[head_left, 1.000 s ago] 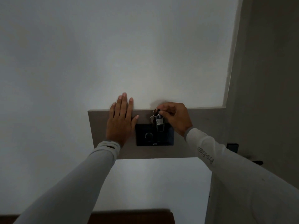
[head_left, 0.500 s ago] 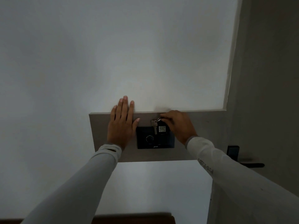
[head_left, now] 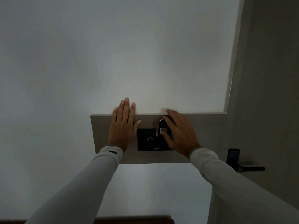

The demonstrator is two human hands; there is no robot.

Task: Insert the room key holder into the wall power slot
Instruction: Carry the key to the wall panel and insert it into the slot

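The black wall power slot panel (head_left: 148,143) sits on a grey wall board (head_left: 208,135). The black room key holder (head_left: 163,127) with a pale label stands upright in the panel's top right part, its lower end inside the slot. A metal key (head_left: 156,128) hangs from its ring on the left side. My right hand (head_left: 180,135) lies over the panel's right edge with fingers spread, thumb and forefinger just touching the holder. My left hand (head_left: 123,128) rests flat on the board, left of the panel.
A door (head_left: 271,94) fills the right side, with a black lock plate (head_left: 233,156) and lever handle (head_left: 249,168) below my right wrist. White wall surrounds the board. A dark wooden edge (head_left: 132,220) runs along the bottom.
My right hand pushed the key holder down into the slot, then loosened its pinch and spread its fingers. The key now hangs free. My left hand stayed flat.
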